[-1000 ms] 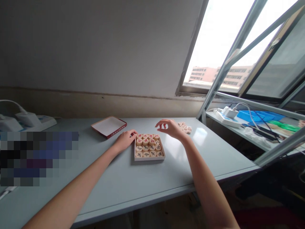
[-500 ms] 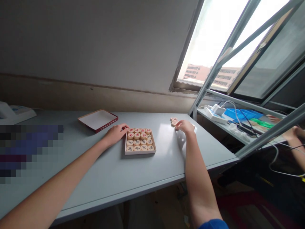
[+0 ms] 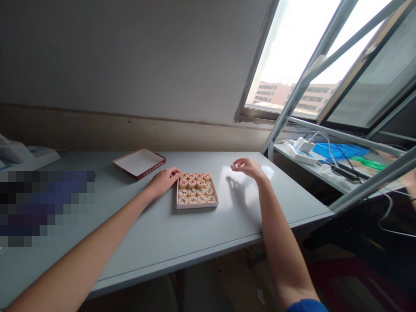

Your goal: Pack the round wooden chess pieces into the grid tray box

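Note:
A shallow wooden box stands on the pale grey table, packed in rows with round wooden Chinese chess pieces marked in red and black. My left hand lies against the box's far left corner, fingertips curled over its rim. My right hand is raised above the table right of the box, fingers pinched on what look like a few chess pieces. The loose pile of pieces does not show on the table.
A red-edged, white-lined box lid lies beyond the box. A white device and a pixelated patch occupy the table's left. Right of the table are an open window, a shelf with a blue tray and another person's hand.
My right hand has lifted off the spot where the loose pieces lay, and the pile no longer shows. My left hand stays at the box corner.

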Demonstrator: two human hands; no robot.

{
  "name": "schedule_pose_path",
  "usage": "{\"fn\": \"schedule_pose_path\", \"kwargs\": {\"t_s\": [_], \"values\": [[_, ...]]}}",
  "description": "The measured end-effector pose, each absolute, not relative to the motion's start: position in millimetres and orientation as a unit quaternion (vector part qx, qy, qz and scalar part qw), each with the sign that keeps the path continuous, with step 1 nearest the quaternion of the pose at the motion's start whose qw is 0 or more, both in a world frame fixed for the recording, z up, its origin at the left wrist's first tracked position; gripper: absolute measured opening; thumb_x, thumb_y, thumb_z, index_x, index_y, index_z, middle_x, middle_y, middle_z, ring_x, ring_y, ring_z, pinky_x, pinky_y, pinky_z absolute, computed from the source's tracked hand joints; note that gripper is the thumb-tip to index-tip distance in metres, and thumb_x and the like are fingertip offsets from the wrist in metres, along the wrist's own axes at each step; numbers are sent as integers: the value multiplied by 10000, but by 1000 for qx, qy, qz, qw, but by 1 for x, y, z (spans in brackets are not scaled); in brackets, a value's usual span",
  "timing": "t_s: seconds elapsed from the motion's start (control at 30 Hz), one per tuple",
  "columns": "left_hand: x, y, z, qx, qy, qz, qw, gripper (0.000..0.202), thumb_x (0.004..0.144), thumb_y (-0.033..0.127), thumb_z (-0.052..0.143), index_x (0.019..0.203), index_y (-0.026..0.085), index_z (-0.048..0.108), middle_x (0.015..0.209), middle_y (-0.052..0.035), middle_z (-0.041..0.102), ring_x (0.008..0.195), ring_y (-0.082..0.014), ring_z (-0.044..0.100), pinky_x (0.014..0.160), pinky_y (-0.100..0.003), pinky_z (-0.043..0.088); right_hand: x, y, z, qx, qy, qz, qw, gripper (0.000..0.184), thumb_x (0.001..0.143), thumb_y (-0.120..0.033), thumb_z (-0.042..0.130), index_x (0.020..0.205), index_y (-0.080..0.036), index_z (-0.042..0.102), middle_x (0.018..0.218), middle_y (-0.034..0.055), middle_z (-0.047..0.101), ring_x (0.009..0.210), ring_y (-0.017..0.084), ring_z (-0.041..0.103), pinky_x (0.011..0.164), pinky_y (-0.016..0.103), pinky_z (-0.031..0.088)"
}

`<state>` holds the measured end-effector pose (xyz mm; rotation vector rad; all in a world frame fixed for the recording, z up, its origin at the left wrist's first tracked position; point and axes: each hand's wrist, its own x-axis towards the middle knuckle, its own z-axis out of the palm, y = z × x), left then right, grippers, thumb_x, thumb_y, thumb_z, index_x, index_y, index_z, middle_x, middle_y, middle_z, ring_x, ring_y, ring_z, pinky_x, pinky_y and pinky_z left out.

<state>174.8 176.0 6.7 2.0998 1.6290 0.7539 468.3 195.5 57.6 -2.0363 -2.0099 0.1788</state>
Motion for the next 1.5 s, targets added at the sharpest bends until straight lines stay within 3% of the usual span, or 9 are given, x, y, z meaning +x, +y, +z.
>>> {"fn": "schedule_pose_path", "kwargs": {"t_s": [0.1,0.17,0.33,0.6,0.97,1.2,1.5], "values": [[175,175,8,746,578,270,193,299,766,341,355,865,198,598,930,-37,663,868,-186,586,765,-254,423,443,182,50,-527,-803,103,259,281,751,-406,548,961,-233,619,973,35,596,809,152,529,687,264,380],[175,175,8,747,574,274,194,294,768,337,357,861,198,599,935,-37,661,869,-186,585,755,-252,423,430,171,42,-457,-837,104,283,267,756,-396,561,952,-222,615,980,47,580,799,148,518,684,260,380],[174,174,8,748,573,274,195,294,774,328,359,878,196,600,929,-43,661,857,-194,586,739,-263,419,422,154,31,-429,-863,98,249,243,757,-403,572,898,-208,614,799,24,565,705,132,501,644,250,371],[175,173,9,743,583,269,189,281,773,304,370,881,200,608,926,-50,665,848,-205,587,712,-274,415,421,154,32,-434,-865,78,237,187,752,-359,590,873,-219,609,780,8,574,742,133,512,684,257,357],[175,172,11,746,583,264,185,273,781,289,373,885,193,607,938,-48,662,860,-192,587,723,-262,413,426,160,24,-429,-858,84,271,340,723,-426,604,985,-219,544,726,2,571,658,129,519,621,251,378],[174,173,9,742,590,259,187,274,777,297,376,892,205,608,919,-38,667,828,-187,590,686,-255,412,426,162,22,-450,-856,51,250,241,746,-423,583,694,-188,555,619,-15,527,575,103,479,557,227,338],[171,178,7,728,569,293,245,286,750,309,401,873,179,623,927,-40,671,866,-184,588,755,-254,424,423,160,24,-426,-857,108,271,231,754,-398,569,697,-175,586,611,-6,523,568,100,462,546,221,351]]}}
